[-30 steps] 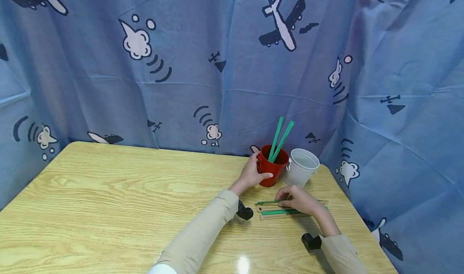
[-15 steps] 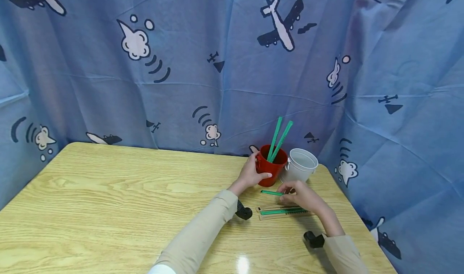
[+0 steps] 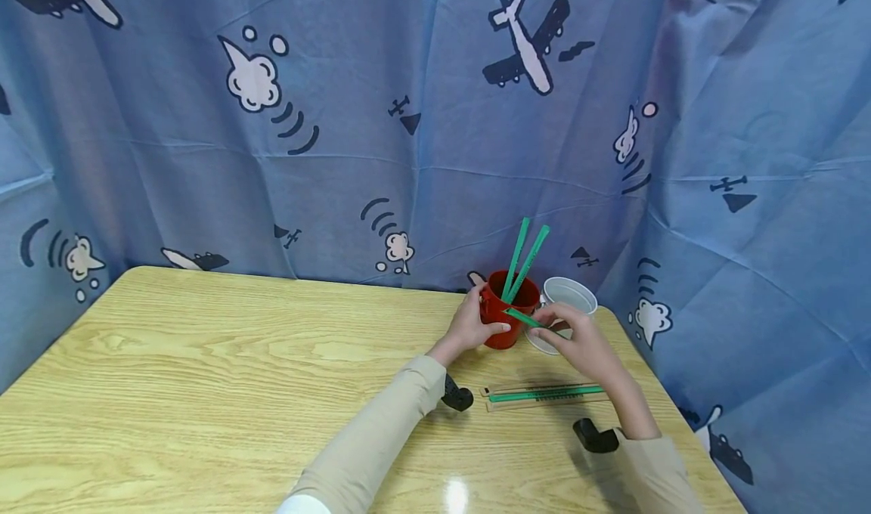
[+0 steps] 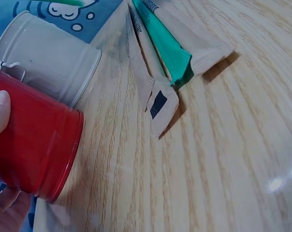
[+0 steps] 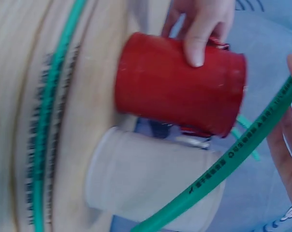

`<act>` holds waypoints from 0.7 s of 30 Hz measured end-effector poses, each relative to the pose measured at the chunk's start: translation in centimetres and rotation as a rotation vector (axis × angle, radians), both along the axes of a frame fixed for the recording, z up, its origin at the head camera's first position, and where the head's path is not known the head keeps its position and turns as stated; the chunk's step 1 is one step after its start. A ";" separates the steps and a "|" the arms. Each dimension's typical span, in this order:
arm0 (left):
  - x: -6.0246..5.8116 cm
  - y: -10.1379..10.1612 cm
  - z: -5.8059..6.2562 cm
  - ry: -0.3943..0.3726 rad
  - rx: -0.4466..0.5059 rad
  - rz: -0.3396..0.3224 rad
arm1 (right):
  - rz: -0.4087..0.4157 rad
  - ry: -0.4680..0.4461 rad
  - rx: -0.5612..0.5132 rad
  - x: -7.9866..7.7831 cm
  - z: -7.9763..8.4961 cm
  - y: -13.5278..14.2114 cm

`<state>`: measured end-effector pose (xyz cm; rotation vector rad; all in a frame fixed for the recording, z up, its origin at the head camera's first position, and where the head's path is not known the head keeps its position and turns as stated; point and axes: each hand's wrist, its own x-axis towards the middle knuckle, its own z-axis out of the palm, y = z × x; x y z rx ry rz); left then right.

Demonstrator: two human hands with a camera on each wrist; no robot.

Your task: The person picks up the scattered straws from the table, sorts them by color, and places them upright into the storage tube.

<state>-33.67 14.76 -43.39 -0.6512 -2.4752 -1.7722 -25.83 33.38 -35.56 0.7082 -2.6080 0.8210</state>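
Note:
My left hand grips the red bucket from its left side, thumb across the front. Two slim green paper-wrapped sticks stand in that bucket, leaning to the right. Between thumb and fingers, my right hand pinches another green wrapped stick, printed with dark lettering. Its far end overlaps the red bucket's upper front in the head view. On the table below lie a green wrapped stick and beige wrapped ones, side by side.
A white bucket stands right beside the red one, partly behind my right hand. The wooden table ends at a blue curtain at the back and right. Black camera mounts stick out under both wrists.
My right hand has lifted a green wrapped stick off the table and carried it up and away toward the red bucket. The left hand keeps its grip on the bucket.

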 end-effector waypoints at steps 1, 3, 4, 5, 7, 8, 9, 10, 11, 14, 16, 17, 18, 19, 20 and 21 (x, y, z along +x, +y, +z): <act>0.0 0.0 0.0 -0.002 0.000 0.000 | -0.012 0.042 -0.013 0.1 0.3 -0.2; 0.0 -0.1 0.0 -0.009 0.001 -0.002 | -0.025 0.126 -0.054 0.2 0.9 -0.4; 0.0 -0.1 0.0 -0.010 0.003 -0.002 | -0.035 0.170 -0.072 0.2 1.2 -0.6; 0.0 -0.1 0.0 -0.015 0.009 -0.004 | -0.042 0.208 -0.091 0.2 1.5 -0.7; 0.0 -0.2 0.0 -0.021 0.024 -0.009 | -0.057 0.256 -0.145 0.2 2.2 -1.0; 0.0 -0.2 0.1 -0.022 0.028 -0.010 | -0.062 0.273 -0.171 0.2 2.6 -1.1; 0.0 -0.2 0.0 -0.020 0.029 -0.009 | -0.070 0.283 -0.200 0.2 3.0 -1.2; 0.0 -0.2 0.1 -0.020 0.031 -0.008 | -0.078 0.294 -0.222 0.2 3.3 -1.3; 0.0 -0.2 0.1 -0.020 0.031 -0.006 | -0.086 0.294 -0.248 0.3 3.7 -1.4; -0.1 -0.2 0.0 -0.014 0.021 -0.002 | -0.126 0.291 -0.317 0.2 4.6 -1.7; -0.1 -0.1 0.0 -0.013 0.016 0.000 | -0.153 0.301 -0.348 0.0 5.1 -2.0; -0.2 -0.1 0.0 -0.013 0.014 -0.001 | -0.169 0.307 -0.360 -0.1 5.3 -2.1; -0.2 -0.1 -0.1 -0.013 0.013 0.000 | -0.175 0.316 -0.374 -0.1 5.5 -2.3; -0.2 0.0 -0.1 -0.013 0.010 0.002 | -0.177 0.326 -0.390 -0.2 5.6 -2.5; -0.2 0.0 -0.1 -0.013 0.009 0.003 | -0.177 0.339 -0.403 -0.2 5.8 -2.6; -0.2 0.0 -0.1 -0.013 0.011 0.005 | -0.175 0.351 -0.417 -0.3 6.0 -2.8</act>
